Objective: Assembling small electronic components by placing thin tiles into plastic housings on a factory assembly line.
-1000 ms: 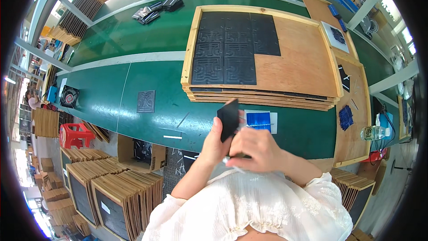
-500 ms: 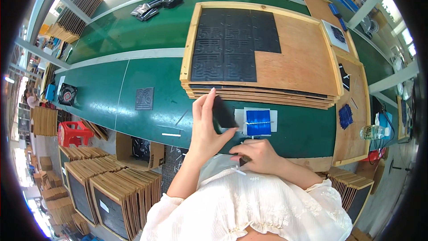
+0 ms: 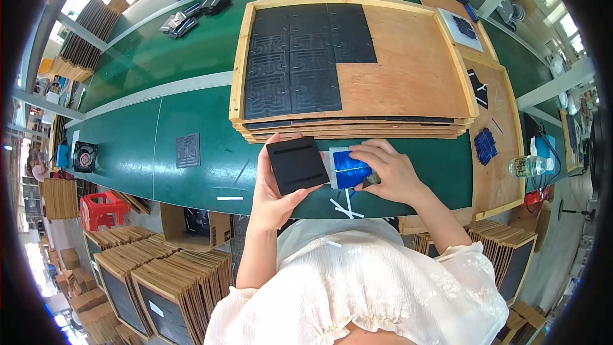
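Note:
My left hand (image 3: 271,188) grips a square black panel (image 3: 299,165) by its edges, with two dark parallel strips across the face turned up to me. Just right of it lies a blue bundle of thin strands (image 3: 350,170) tied across the middle, on a white sheet. My right hand (image 3: 388,169) is over the right side of this bundle, its fingers touching it. Between thumb and fingers it pinches a small dark piece (image 3: 371,181), partly hidden. Several white strips (image 3: 348,208) lie at the bench edge below the bundle.
A shallow wooden tray (image 3: 399,83), partly filled with black patterned panels (image 3: 313,58), tops a stack behind my hands. One loose patterned tile (image 3: 188,151) lies left on the green bench (image 3: 128,147). Right are another wooden tray (image 3: 498,204), blue strands (image 3: 485,145) and a clear bottle (image 3: 530,166).
My left hand has turned the panel from a steep tilt to face me. The right hand has moved up from the bench edge to the blue bundle. The whole view has shifted slightly.

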Available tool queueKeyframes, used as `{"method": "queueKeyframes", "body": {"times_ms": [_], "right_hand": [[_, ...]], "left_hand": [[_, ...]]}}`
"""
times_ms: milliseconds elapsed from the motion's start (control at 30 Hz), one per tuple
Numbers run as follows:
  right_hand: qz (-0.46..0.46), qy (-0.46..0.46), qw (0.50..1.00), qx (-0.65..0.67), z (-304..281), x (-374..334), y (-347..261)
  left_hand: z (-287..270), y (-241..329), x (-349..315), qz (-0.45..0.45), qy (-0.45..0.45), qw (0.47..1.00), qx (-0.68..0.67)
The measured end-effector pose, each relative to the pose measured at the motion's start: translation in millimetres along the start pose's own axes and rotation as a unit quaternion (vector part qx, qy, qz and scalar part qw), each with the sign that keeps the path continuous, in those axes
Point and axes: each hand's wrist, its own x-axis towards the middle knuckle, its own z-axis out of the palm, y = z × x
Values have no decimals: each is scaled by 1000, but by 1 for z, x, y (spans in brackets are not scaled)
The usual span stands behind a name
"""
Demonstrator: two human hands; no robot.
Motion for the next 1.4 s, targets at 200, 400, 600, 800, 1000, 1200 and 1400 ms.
{"method": "queueKeyframes", "body": {"times_ms": [200, 400, 600, 800, 1000, 1200, 1400], "right_hand": [[3, -32, 999, -8, -3, 3, 1], [-18, -26, 999, -7, -5, 4, 0], [-41, -8, 999, 20, -9, 2, 2], [-74, 38, 995, 47, -33, 11, -19], [-111, 64, 990, 58, -36, 24, -37], [-122, 76, 989, 32, -30, 30, -41], [-136, 86, 987, 18, -28, 32, -42]], "left_hand": [[-9, -7, 0, -24, 10, 999, -18], [-15, -12, -1, -22, 12, 1000, 5], [-15, -15, 2, -6, 21, 998, 57], [-1, -19, 5, -29, 7, 990, 136], [11, -28, 5, -28, -39, 983, 176], [13, -27, 4, -31, -45, 982, 178], [12, -26, 3, -49, -46, 983, 171]]}}
